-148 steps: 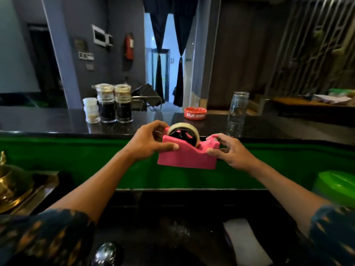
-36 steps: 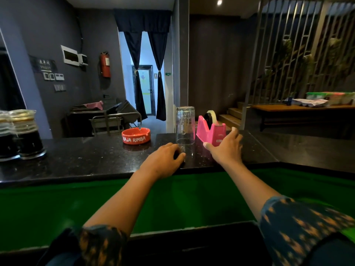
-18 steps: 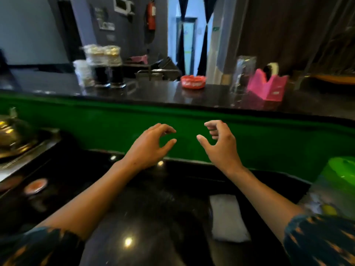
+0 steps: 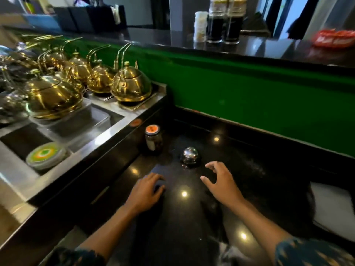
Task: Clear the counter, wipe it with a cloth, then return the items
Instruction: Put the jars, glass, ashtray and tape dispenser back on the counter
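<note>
both hands spread, empty: left hand flat above glossy black counter; right hand just behind round chrome bell.

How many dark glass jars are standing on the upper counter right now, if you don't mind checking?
2: two dark jars stand side by side on the upper counter, beside a white container. The frame's top edge crops them.

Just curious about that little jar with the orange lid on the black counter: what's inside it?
The jar holds something dark, seen through the glass above and beside its pale label. What it is cannot be told; the label and orange lid cover the rest.
</note>
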